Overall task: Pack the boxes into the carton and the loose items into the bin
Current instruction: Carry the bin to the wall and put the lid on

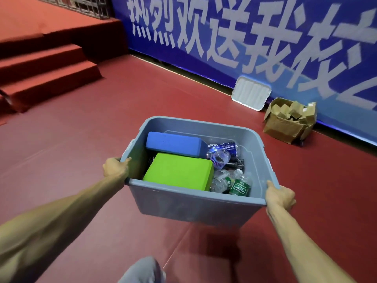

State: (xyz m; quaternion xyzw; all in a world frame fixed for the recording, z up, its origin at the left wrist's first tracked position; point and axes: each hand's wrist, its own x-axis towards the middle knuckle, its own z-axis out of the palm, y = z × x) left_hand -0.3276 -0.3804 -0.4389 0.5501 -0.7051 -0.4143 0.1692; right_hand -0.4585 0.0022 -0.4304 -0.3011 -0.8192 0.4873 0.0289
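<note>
Two hands hold the grey-blue bin by its rim, one at each end. Our left hand has its grip closed over the left edge, thumb hooked on top of the rim; our right hand is closed the same way on the near right corner. We cannot tell whether the bin rests on the red floor or hangs just above it.

Inside the bin, a blue block lies toward the far side and a green block lies just in front of it, the two touching. To their right we see crushed clear plastic bottles, one with a green label, and a dented blue can.

The cardboard carton stands well apart, beyond the bin to the right, against the blue banner, and small brown boxes fill it. A white lid leans on the banner just beside the carton. Red steps rise at the far left.
</note>
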